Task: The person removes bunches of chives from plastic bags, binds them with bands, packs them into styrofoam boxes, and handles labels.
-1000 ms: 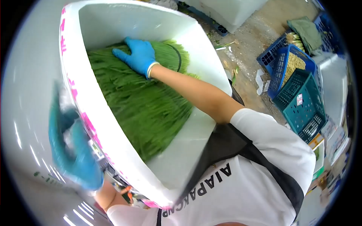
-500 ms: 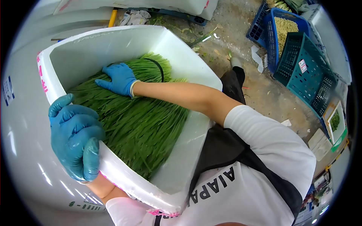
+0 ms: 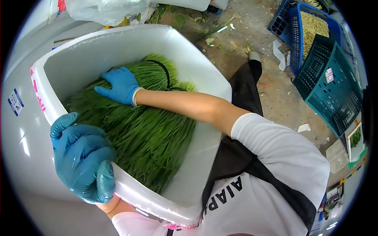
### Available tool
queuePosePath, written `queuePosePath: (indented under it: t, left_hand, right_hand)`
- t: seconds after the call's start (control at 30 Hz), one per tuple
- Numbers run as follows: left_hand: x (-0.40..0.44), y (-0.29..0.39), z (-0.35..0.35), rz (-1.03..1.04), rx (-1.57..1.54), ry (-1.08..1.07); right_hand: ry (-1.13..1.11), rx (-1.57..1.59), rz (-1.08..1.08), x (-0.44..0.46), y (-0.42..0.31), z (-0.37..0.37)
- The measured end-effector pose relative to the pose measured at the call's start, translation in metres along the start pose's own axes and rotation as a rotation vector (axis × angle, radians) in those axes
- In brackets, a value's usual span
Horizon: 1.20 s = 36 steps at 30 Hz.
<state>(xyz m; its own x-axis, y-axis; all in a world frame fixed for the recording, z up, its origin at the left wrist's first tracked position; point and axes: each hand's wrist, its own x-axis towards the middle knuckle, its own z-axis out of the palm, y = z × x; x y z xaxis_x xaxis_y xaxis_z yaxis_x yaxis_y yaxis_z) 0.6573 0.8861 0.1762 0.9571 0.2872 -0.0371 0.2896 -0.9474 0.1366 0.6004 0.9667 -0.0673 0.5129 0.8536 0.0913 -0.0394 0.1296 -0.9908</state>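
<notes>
Our left hand (image 3: 82, 159) has come onto the rim of the box (image 3: 202, 72) since a second ago, fingers clamped on it. Our right hand (image 3: 120, 86) lies, thumb apart, on the greens (image 3: 153, 145) inside. We seem to be steadying them; the next move calls for a firm grip.

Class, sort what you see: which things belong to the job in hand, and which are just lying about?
Job in hand:
- white box, its rim held by the left hand
- long green leaves, under the right hand
- black band around leaves

Apparently lying about:
- blue basket
- green crate
- plastic bag
- white scrap
</notes>
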Motion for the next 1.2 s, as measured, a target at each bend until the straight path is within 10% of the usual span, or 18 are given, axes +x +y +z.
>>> queuePosePath:
  t: [1.2]
  left_hand:
    - [0.073, 0.095, 0.039, 0.128, 0.073, -0.296]
  right_hand:
    - [0.272, 0.286, 0.014, -0.037, 0.007, -0.097]
